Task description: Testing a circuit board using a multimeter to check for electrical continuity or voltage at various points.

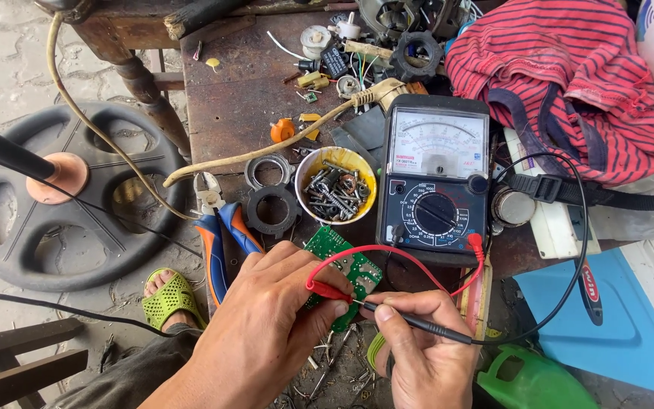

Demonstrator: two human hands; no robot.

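My left hand (pixel 266 333) grips a red test probe (pixel 327 290) and rests against a small green circuit board (pixel 346 265). Close beside it, my right hand (pixel 425 352) pinches a black test probe (pixel 418 323). The two probe tips meet at the board's lower edge. Red and black leads run up to an analogue multimeter (pixel 434 178), black-cased with a white dial face, which lies just behind the board.
A yellow-rimmed bowl of screws (pixel 336 184) sits left of the meter, with pliers (pixel 221 235) and black rings nearby. A striped red cloth (pixel 569 83) lies at the back right, a blue panel (pixel 622 318) at the right. A sandalled foot (pixel 166 299) stands below the bench.
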